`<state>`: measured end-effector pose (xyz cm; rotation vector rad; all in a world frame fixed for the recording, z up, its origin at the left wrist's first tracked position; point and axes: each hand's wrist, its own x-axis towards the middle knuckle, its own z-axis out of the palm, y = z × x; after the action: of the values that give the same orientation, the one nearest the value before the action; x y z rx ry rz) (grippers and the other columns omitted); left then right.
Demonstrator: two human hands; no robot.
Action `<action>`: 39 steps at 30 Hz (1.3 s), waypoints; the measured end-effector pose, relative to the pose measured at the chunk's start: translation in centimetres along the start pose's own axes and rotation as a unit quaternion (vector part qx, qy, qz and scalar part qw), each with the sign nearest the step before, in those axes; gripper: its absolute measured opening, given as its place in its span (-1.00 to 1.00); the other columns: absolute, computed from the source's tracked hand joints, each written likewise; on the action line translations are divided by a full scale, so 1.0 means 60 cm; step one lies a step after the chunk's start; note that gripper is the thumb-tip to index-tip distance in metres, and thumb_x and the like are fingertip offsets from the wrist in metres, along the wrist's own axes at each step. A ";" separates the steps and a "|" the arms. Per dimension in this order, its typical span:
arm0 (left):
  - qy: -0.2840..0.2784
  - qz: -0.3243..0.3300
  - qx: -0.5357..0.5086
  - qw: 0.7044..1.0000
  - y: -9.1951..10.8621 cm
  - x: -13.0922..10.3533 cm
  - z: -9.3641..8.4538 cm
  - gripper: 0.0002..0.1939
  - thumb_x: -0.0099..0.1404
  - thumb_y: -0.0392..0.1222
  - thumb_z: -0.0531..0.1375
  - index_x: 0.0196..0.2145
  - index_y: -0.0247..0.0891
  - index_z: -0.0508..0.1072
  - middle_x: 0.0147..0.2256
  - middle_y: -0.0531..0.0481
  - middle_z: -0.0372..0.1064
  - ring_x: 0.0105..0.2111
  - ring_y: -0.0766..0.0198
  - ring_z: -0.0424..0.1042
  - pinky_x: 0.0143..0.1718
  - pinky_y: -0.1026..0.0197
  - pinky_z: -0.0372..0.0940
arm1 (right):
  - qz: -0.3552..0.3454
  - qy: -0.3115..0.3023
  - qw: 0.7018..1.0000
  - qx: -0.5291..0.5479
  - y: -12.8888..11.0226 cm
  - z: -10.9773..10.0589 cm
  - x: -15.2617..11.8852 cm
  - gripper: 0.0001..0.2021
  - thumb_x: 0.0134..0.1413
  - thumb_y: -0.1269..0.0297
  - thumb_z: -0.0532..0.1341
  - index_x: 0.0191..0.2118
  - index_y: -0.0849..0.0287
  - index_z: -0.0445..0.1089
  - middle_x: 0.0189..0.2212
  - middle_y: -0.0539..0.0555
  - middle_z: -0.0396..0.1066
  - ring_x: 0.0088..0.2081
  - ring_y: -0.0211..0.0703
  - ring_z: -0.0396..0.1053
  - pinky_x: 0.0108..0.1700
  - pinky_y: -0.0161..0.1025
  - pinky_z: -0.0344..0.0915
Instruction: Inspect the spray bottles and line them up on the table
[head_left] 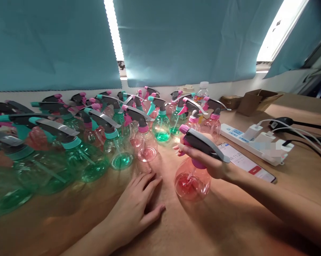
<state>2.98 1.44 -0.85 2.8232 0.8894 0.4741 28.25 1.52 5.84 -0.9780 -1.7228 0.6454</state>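
Observation:
My right hand (207, 156) is wrapped round the neck and trigger of a pink spray bottle (191, 183), whose nozzle points to the left. The bottle is see-through, with a grey and pink spray head, and it looks slightly tilted. Flat on the table lies my left hand (139, 199), fingers spread, holding nothing. Just beyond its fingertips stands another pink spray bottle (146, 142). A green spray bottle (120, 153) is beside that one, to the left.
Several more green and pink spray bottles (83, 160) crowd the left and back of the table (160, 234). On the right are a phone (252, 165), a white power strip (237, 137) with cables, and an open cardboard box (256, 101). A clear bottle (203, 91) stands by the wall.

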 end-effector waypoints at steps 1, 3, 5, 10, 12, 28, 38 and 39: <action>0.000 0.001 0.000 1.000 0.000 0.000 0.000 -0.48 0.37 0.02 0.14 0.20 -0.21 0.24 0.20 -0.21 0.21 0.18 -0.11 0.18 0.17 -0.22 0.12 | 0.005 -0.002 1.000 -0.004 0.000 0.000 -0.001 -0.80 0.17 0.10 0.21 -0.33 0.13 0.34 -0.52 -0.05 0.24 -0.48 -0.26 0.21 -0.45 -0.27 0.17; 0.003 -0.002 -0.001 1.000 0.000 0.000 0.001 -0.49 0.37 0.02 0.14 0.21 -0.20 0.24 0.19 -0.20 0.22 0.18 -0.11 0.19 0.17 -0.22 0.12 | 0.017 -0.003 1.000 -0.013 -0.001 0.001 -0.002 -0.79 0.17 0.09 0.21 -0.33 0.12 0.35 -0.54 -0.06 0.24 -0.48 -0.25 0.21 -0.44 -0.27 0.18; 0.004 -0.003 -0.003 1.000 -0.001 -0.001 0.002 -0.48 0.37 0.02 0.14 0.21 -0.19 0.24 0.19 -0.20 0.22 0.18 -0.11 0.19 0.17 -0.23 0.12 | 0.026 -0.003 0.999 -0.020 -0.004 0.002 -0.002 -0.78 0.17 0.08 0.20 -0.36 0.12 0.35 -0.56 -0.07 0.22 -0.51 -0.27 0.18 -0.45 -0.27 0.17; 0.007 -0.005 -0.005 1.000 0.000 -0.003 0.002 -0.48 0.37 0.04 0.14 0.21 -0.19 0.25 0.19 -0.20 0.23 0.17 -0.13 0.20 0.17 -0.24 0.11 | 0.039 -0.019 0.999 -0.006 -0.015 0.010 0.000 -0.81 0.18 0.09 0.18 -0.29 0.09 0.36 -0.55 -0.07 0.21 -0.54 -0.29 0.11 -0.53 -0.29 0.08; 0.010 -0.006 -0.008 1.000 0.000 -0.003 0.001 -0.49 0.38 0.03 0.13 0.20 -0.18 0.25 0.18 -0.19 0.24 0.17 -0.12 0.21 0.17 -0.23 0.12 | 0.045 -0.016 0.999 0.001 -0.017 0.015 0.004 -0.82 0.17 0.08 0.19 -0.23 0.06 0.37 -0.55 -0.08 0.18 -0.54 -0.27 0.11 -0.55 -0.28 0.06; 0.007 -0.018 -0.009 1.000 0.001 -0.004 0.005 -0.55 0.42 -0.03 0.07 0.21 -0.18 0.27 0.20 -0.17 0.23 0.19 -0.08 0.18 0.19 -0.22 0.10 | 0.043 -0.012 0.999 -0.005 -0.005 0.018 0.001 -0.62 0.18 0.07 0.21 0.10 -0.07 0.32 -0.33 0.03 0.45 -0.35 -0.15 0.38 -0.45 -0.24 0.26; 0.012 -0.015 -0.011 1.000 -0.001 -0.004 0.005 -0.54 0.41 -0.02 0.08 0.20 -0.18 0.29 0.18 -0.18 0.26 0.18 -0.10 0.21 0.18 -0.22 0.10 | 0.050 -0.008 0.998 0.023 -0.008 0.022 0.008 -0.63 0.13 0.09 0.23 0.04 0.01 0.37 -0.37 0.00 0.41 -0.41 -0.20 0.32 -0.49 -0.26 0.23; 0.011 -0.014 -0.011 1.000 -0.001 -0.004 0.005 -0.55 0.41 -0.02 0.08 0.20 -0.18 0.29 0.19 -0.18 0.25 0.18 -0.10 0.20 0.18 -0.22 0.10 | 0.050 -0.006 0.998 0.022 -0.008 0.021 0.008 -0.64 0.12 0.09 0.23 0.04 0.01 0.37 -0.37 0.01 0.41 -0.41 -0.20 0.33 -0.49 -0.26 0.23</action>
<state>2.88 1.32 -1.22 2.7867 0.9210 0.5090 26.81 1.68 6.03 -1.0372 -1.6714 0.7527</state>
